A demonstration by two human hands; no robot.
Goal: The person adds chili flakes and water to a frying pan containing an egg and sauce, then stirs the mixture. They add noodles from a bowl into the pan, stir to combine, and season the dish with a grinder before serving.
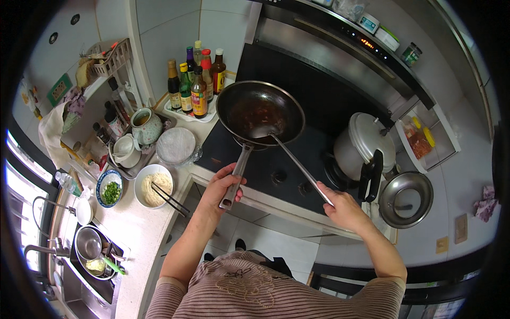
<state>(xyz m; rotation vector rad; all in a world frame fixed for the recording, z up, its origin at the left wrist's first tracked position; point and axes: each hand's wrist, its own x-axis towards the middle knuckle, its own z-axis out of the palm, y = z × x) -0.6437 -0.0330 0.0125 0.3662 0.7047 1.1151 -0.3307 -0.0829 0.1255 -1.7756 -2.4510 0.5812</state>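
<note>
My left hand (224,188) is closed around the handle of a dark wok (229,93) over the left side of the black hob. Dark reddish-brown sauce (255,114) lies in the wok's bottom. My right hand (342,206) grips the long metal handle of a ladle (263,132), whose head rests in the sauce. Left of the wok stand a white bowl of noodles (155,187) with dark chopsticks (171,198) across its rim and a blue-patterned bowl (99,191) holding chopped green onion (111,193).
A pressure cooker (360,139) stands at the hob's right, near a metal bowl (425,199). Sauce bottles (199,95) crowd a white tray behind the counter. A floral pot (146,129) and a film-covered dish (176,145) are nearby. Pans (88,243) sit in the sink at left.
</note>
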